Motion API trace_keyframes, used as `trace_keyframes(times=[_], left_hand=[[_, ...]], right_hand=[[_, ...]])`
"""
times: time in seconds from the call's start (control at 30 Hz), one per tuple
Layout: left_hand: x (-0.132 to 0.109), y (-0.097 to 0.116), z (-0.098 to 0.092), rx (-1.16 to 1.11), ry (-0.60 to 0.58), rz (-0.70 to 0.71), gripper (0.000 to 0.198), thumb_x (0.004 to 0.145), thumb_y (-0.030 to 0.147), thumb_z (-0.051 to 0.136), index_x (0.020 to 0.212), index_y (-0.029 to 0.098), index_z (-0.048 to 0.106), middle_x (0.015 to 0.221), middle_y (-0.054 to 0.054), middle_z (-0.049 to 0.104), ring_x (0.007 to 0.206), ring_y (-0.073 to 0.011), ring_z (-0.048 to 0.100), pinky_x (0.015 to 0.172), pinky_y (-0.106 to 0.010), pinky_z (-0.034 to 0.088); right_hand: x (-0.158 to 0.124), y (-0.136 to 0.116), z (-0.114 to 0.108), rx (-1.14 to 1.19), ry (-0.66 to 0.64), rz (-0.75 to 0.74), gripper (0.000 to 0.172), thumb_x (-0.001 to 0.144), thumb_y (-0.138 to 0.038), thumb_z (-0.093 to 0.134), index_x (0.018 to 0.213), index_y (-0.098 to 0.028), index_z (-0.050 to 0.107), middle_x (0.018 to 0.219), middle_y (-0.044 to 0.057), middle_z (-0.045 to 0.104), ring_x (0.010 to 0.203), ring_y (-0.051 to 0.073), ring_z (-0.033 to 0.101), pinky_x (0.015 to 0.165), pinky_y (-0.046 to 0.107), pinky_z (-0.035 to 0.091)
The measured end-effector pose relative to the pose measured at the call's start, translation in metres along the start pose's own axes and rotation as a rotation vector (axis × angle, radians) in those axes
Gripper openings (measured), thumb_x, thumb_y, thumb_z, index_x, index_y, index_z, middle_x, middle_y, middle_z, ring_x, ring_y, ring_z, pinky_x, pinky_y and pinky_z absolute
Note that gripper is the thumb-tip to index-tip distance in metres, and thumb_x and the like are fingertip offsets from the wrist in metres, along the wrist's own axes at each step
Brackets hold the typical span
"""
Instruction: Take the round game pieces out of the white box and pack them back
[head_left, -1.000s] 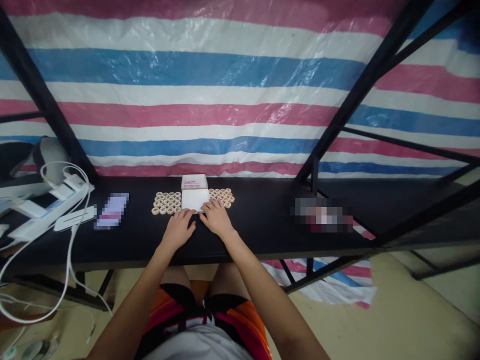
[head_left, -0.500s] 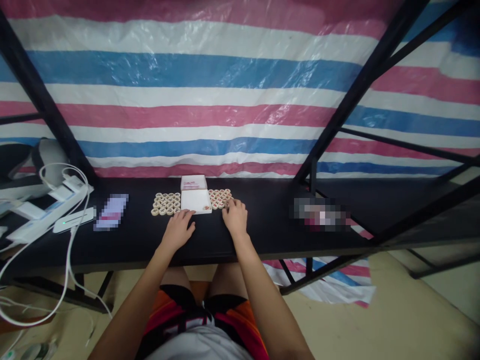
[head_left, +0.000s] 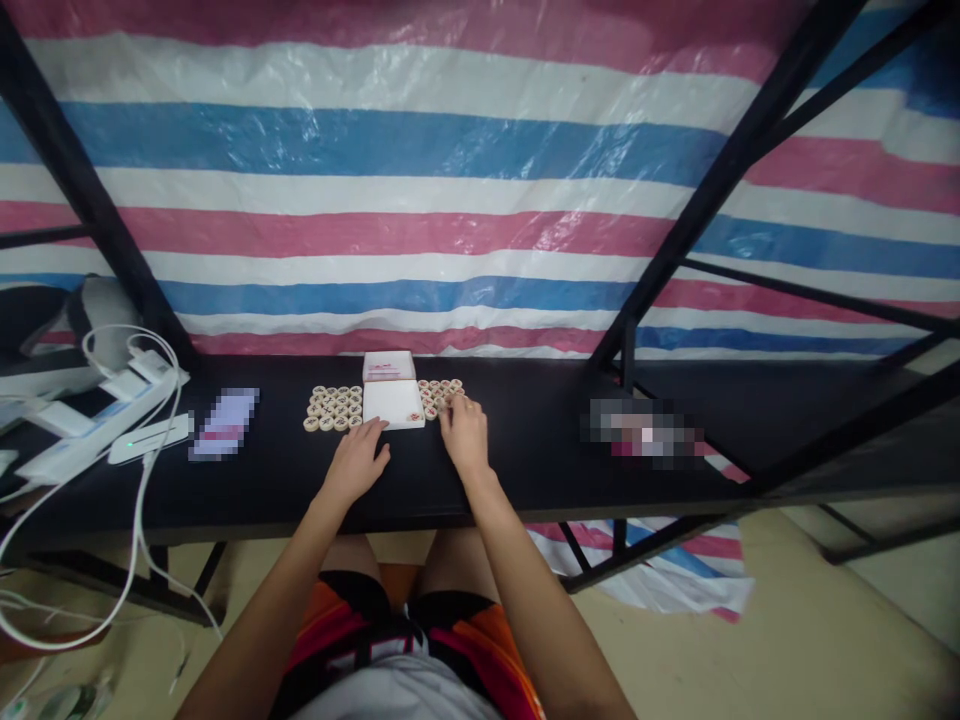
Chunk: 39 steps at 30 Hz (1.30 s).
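A white open box [head_left: 390, 404] lies on the black table, its lid [head_left: 388, 366] folded back and one red-marked Chinese chess piece [head_left: 415, 416] in its front right corner. Dark-marked Chinese chess pieces [head_left: 333, 408] stand in rows at its left; red-marked ones [head_left: 433, 388] are grouped at its right. My left hand [head_left: 360, 462] is open, fingertips at the box's front left edge. Over the near side of the red group, my right hand [head_left: 466, 438] has its fingers closed on a Chinese chess piece, mostly hidden beneath them.
To the left lie a blurred-out phone-like item [head_left: 225, 424], a white device [head_left: 150, 440] and a power strip [head_left: 97, 425] with white cables. A pixelated object [head_left: 641, 428] sits to the right. Black frame posts [head_left: 675, 250] and a striped plastic sheet [head_left: 420, 235] bound the table.
My right hand has shifted slightly left, toward the box, over the near red-marked pieces. My left hand stays at the box's front edge.
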<state>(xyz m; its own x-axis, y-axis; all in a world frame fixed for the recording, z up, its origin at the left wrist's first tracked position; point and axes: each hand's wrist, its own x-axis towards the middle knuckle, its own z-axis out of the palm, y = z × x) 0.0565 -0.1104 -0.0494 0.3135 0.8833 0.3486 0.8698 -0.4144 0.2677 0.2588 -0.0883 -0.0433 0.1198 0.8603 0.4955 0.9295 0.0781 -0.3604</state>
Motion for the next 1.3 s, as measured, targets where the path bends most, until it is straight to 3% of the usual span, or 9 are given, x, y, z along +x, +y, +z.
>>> trace_keyframes(times=[0.1, 0.2, 0.43, 0.7, 1.3], left_hand=[[0.0, -0.001, 0.001, -0.016, 0.013, 0.001, 0.038, 0.088, 0.026, 0.044, 0.124, 0.015, 0.052, 0.13, -0.013, 0.056, 0.118, -0.0258, 0.051, 0.1, -0.041, 0.04], [0.001, -0.002, 0.003, -0.009, 0.01, 0.012, 0.038, 0.088, 0.026, 0.043, 0.123, 0.014, 0.053, 0.13, -0.013, 0.055, 0.117, -0.0259, 0.051, 0.101, -0.041, 0.04], [0.001, -0.001, 0.003, 0.012, -0.002, 0.014, 0.037, 0.088, 0.027, 0.043, 0.123, 0.016, 0.053, 0.132, -0.012, 0.054, 0.117, -0.0255, 0.051, 0.101, -0.041, 0.041], [0.0, 0.001, -0.001, -0.001, -0.013, -0.001, 0.036, 0.089, 0.026, 0.043, 0.121, 0.016, 0.054, 0.131, -0.012, 0.055, 0.119, -0.0254, 0.05, 0.1, -0.042, 0.041], [0.001, 0.001, 0.0, 0.031, -0.022, -0.003, 0.037, 0.089, 0.028, 0.043, 0.122, 0.018, 0.055, 0.131, -0.011, 0.055, 0.118, -0.026, 0.051, 0.1, -0.042, 0.041]], right_hand=[[0.001, -0.015, 0.007, 0.112, -0.03, -0.291, 0.022, 0.093, -0.019, 0.04, 0.103, -0.017, 0.059, 0.106, 0.011, 0.064, 0.1, 0.023, 0.053, 0.087, 0.035, 0.039], [0.001, -0.025, 0.017, 0.162, -0.069, -0.418, 0.021, 0.094, -0.021, 0.042, 0.104, -0.019, 0.06, 0.109, 0.009, 0.064, 0.101, 0.022, 0.053, 0.089, 0.034, 0.039], [0.0, -0.028, 0.026, 0.078, -0.185, -0.483, 0.02, 0.091, -0.017, 0.046, 0.101, -0.019, 0.064, 0.096, 0.008, 0.067, 0.099, 0.021, 0.053, 0.089, 0.035, 0.037], [-0.003, -0.03, 0.02, 0.09, -0.209, -0.482, 0.018, 0.088, -0.024, 0.05, 0.1, -0.016, 0.062, 0.099, 0.009, 0.065, 0.104, 0.023, 0.05, 0.093, 0.036, 0.036], [-0.003, -0.027, 0.021, 0.111, -0.207, -0.531, 0.021, 0.085, -0.014, 0.049, 0.101, -0.017, 0.062, 0.097, 0.007, 0.066, 0.1, 0.022, 0.049, 0.095, 0.037, 0.034]])
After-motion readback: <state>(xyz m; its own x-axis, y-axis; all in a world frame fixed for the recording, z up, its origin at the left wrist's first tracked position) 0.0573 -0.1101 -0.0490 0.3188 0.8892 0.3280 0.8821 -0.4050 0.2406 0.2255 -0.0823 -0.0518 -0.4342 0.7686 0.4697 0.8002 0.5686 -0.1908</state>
